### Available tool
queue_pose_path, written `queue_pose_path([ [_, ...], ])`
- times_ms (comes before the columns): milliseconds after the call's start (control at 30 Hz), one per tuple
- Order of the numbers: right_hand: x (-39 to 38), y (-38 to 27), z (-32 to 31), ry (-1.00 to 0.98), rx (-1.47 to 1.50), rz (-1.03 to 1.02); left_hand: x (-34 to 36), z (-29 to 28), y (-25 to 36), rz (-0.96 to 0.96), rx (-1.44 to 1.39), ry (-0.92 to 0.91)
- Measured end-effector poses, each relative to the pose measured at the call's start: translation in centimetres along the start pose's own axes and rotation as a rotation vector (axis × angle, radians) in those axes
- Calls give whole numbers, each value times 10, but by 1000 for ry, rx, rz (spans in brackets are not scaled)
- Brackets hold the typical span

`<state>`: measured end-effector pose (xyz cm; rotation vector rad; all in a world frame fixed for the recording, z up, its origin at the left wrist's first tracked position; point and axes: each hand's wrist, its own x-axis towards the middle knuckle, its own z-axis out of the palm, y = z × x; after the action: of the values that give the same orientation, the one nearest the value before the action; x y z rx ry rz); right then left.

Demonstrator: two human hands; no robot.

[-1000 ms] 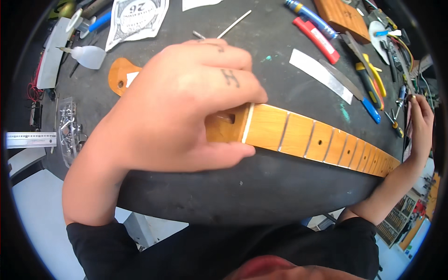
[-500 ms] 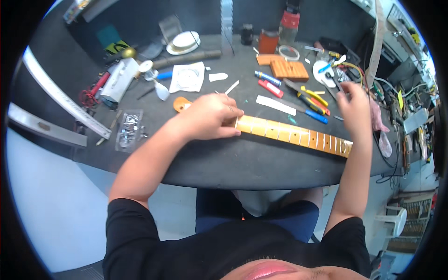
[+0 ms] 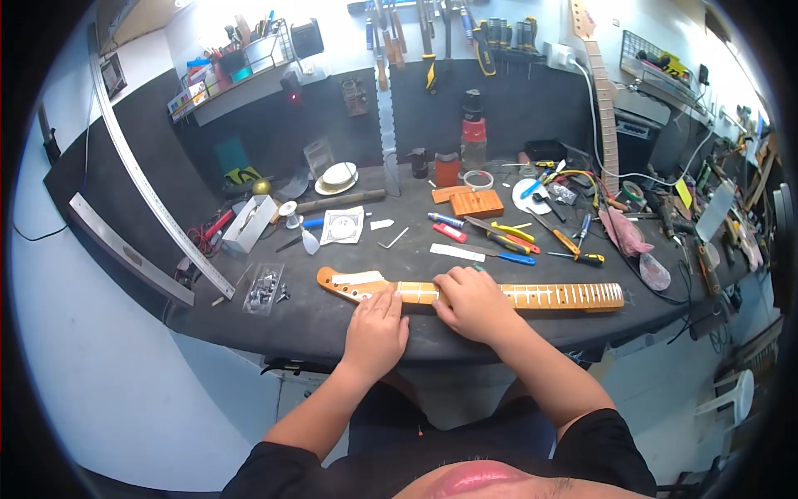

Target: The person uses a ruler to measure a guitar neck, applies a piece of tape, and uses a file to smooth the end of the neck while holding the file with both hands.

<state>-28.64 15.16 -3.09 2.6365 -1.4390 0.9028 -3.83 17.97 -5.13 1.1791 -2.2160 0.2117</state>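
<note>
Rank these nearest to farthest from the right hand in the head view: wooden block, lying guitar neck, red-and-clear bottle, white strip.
1. Lying guitar neck: directly under the right hand.
2. White strip: just beyond the neck.
3. Wooden block: farther back.
4. Red-and-clear bottle: behind the block.

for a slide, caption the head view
A guitar neck on a bench, left hand at its headstock, right hand over its fretboard

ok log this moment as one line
left hand: on guitar neck, beside headstock | right hand: on fretboard | guitar neck: lying on dark bench
</note>
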Motion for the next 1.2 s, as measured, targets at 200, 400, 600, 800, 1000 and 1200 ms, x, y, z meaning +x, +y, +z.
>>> queue_pose_path([
  [200,33,-8,12,-171,-49,-204,5,3,-8,26,56,-18],
  [400,74,5,2,-455,-9,-117,62,-18,-25,-120,-100,-239],
  [600,67,7,15,-376,80,-119,194,-16,-57,-254,-412,-254],
  [800,71,17,12,-395,197,-93,385,57,-91,-190,-304,48],
  [1000,68,18,14,-401,244,-86,509,90,-98,-478,-136,347],
  [1200,66,27,20,-385,266,-77,550,103,-102,-578,-297,410],
])
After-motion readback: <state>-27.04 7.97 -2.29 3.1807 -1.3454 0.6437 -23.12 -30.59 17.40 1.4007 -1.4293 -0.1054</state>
